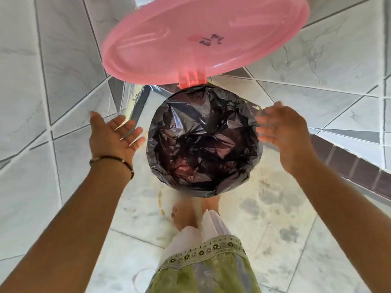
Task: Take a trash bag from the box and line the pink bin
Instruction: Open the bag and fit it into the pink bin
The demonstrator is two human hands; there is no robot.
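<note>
1. Between the two hands stands the pink bin, seen from above; its mouth is fully covered by a black trash bag (204,142), so only the bag's crumpled inside and its edge folded over the rim are visible.
2. The pink lid (203,37) is raised on its hinge at the far side of the bin and stands open above the mouth.
3. The left hand (115,134) is just beside the left side of the bin, palm turned up and toward the bag, fingers straight and spread; it holds nothing and does not touch the bag.
4. A dark bracelet (112,160) sits on the left wrist.
5. The right hand (281,130) is at the right side of the rim, back of the hand toward the camera, fingers relaxed and pointing to the bag. It is blurred, and I cannot tell if the fingertips touch the plastic; it grasps nothing.
6. Both forearms reach forward from the bottom corners.
7. A bare foot (186,214) stands on the tiled floor (285,229) just before the bin.
</note>
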